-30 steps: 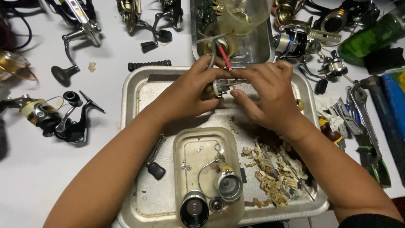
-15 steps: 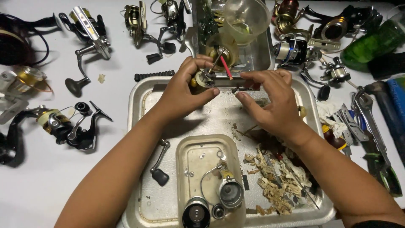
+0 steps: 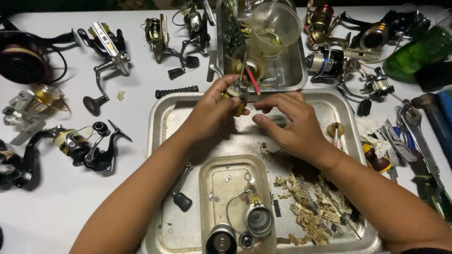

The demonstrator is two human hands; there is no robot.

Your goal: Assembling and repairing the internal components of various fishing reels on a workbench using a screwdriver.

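My left hand (image 3: pixel 213 109) grips a small gold and grey reel part (image 3: pixel 238 94), held upright over the far edge of a large metal tray (image 3: pixel 162 136). My right hand (image 3: pixel 288 126) hovers just to its right with fingers curled and apart, touching nothing that I can see. Behind the part, a red-handled tool (image 3: pixel 253 81) leans in a second metal tray (image 3: pixel 296 70). A small inner tray (image 3: pixel 214 183) near me holds a bail wire, a spool (image 3: pixel 259 220) and round reel pieces.
Several fishing reels (image 3: pixel 84 148) lie on the white table at left and along the back. A clear plastic cup (image 3: pixel 275 23) stands in the back tray. Wrenches (image 3: pixel 416 136) and a green bottle (image 3: pixel 419 51) sit at right. Brown debris (image 3: pixel 310 207) litters the big tray's right side.
My right hand has let go of the reel part and drawn back to the right. My left hand has turned the part upright and lifted it slightly. The camera view has shifted.
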